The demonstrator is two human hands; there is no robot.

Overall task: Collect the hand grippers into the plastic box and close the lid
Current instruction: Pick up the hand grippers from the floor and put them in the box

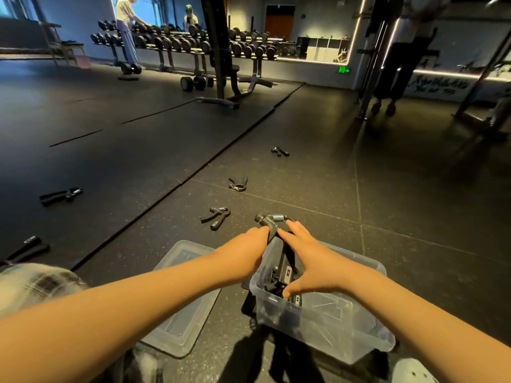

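A black hand gripper (269, 221) with a steel spring is held above the far rim of the clear plastic box (326, 327). My left hand (243, 252) is closed around its handle. My right hand (312, 261) lies over the box with fingers spread, its fingertips touching the same gripper. Dark grippers lie inside the box under my right hand. The clear lid (182, 302) lies flat on the floor left of the box. More grippers are scattered on the floor: one close by (217, 217), one farther (238, 184), one farthest (279, 152), and two at the left (60, 195) (26, 248).
The floor is dark rubber matting with a seam running diagonally. A weight bench (221, 56) and a dumbbell rack (179, 42) stand at the back, with people near them. A person's legs (392, 78) stand by a machine frame at the right.
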